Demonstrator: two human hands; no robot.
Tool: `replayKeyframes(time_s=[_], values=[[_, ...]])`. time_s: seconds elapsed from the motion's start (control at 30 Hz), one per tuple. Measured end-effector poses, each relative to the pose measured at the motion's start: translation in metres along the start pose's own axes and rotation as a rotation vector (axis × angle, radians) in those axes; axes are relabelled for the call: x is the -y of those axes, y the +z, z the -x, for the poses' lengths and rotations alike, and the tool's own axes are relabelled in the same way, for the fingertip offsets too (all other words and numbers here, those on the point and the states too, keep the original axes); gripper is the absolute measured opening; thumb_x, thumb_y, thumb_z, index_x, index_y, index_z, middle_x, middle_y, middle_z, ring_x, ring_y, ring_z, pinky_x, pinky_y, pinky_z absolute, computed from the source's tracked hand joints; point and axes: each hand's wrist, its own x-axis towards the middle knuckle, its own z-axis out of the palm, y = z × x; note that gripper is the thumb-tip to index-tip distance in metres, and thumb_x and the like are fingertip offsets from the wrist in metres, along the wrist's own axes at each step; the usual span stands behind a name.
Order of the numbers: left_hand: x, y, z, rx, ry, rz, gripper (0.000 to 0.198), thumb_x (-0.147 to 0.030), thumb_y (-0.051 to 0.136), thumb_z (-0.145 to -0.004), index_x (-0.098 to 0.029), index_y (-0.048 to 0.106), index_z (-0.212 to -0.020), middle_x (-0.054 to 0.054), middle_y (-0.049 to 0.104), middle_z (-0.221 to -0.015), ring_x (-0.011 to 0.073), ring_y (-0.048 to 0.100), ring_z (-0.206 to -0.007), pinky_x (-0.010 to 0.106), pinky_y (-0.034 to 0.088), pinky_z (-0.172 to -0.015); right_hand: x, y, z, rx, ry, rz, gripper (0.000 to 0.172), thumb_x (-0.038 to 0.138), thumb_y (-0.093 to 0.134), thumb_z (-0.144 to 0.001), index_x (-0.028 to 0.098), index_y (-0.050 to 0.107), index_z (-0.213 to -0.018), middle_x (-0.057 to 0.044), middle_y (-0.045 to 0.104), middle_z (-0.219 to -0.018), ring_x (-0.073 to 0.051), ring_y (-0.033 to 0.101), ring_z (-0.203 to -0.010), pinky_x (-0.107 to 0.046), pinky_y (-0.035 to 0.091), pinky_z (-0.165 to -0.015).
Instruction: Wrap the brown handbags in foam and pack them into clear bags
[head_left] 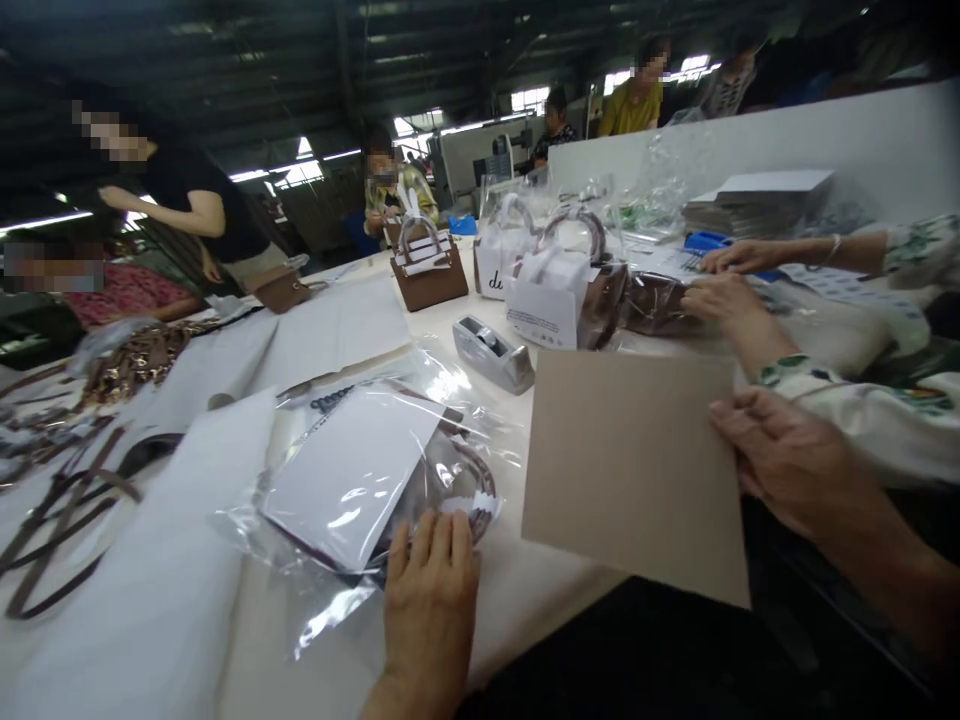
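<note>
My right hand [787, 460] pinches a square of brown cardboard [630, 470] by its right edge and holds it up over the table's front edge. My left hand [433, 575] lies with fingers out flat on a handbag wrapped in a clear plastic bag [450, 470], near its handle. A white card [352, 470] shows through the plastic on top of that handbag. Just beyond stands a grey tape dispenser [493, 353].
Wrapped handbags [562, 290] and a brown handbag [430, 270] stand farther back. A co-worker's hands [724, 290] work at the right beside a stack of boards [772, 205]. Brown straps [67, 540] and white sheets [150, 560] cover the left side.
</note>
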Motion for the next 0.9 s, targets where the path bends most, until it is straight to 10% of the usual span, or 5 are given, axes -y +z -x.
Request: replayKeyframes(time_s=[0.13,0.37,0.67,0.9], values=[[0.024,-0.014,-0.011,0.000,-0.004,0.066,0.014,-0.020,0.044,-0.085,-0.016,0.057,-0.088,0.007,0.065,-0.084,0.0245,0.059,-0.091,0.046,0.039,-0.090,-0.030,0.021,0.031,0.356,0.458,-0.355,0.037,0.045,0.057,-0.075,0.022,0.042,-0.100,0.005,0.049,-0.058,-0.008,0.043,-0.039,-0.017,0.034,-0.031],[0.063,-0.050,-0.039,0.063,-0.081,0.189,0.024,-0.037,0.038,-0.088,-0.020,0.055,-0.089,0.002,0.061,-0.074,0.0185,0.059,-0.070,0.032,0.045,-0.070,-0.008,0.068,0.061,0.626,0.557,-0.629,0.034,0.033,0.055,-0.076,0.020,0.042,-0.105,0.005,0.053,-0.063,-0.007,0.049,-0.042,-0.014,0.037,-0.032],[0.057,-0.049,-0.039,0.122,-0.111,0.201,0.025,-0.038,0.039,-0.087,-0.021,0.057,-0.090,0.002,0.063,-0.079,0.0182,0.060,-0.075,0.028,0.043,-0.068,0.010,0.111,0.027,0.338,0.378,-0.458,0.019,0.024,0.050,-0.077,0.018,0.042,-0.093,0.003,0.056,-0.060,-0.010,0.055,-0.045,-0.019,0.048,-0.036],[0.057,-0.050,-0.039,0.143,-0.145,0.226,0.027,-0.041,0.039,-0.086,-0.021,0.057,-0.089,0.001,0.062,-0.077,0.0187,0.059,-0.075,0.029,0.042,-0.072,0.004,0.177,0.028,0.348,0.338,-0.397,0.016,0.021,0.043,-0.077,0.019,0.039,-0.092,0.003,0.057,-0.067,-0.011,0.059,-0.048,-0.024,0.052,-0.040]])
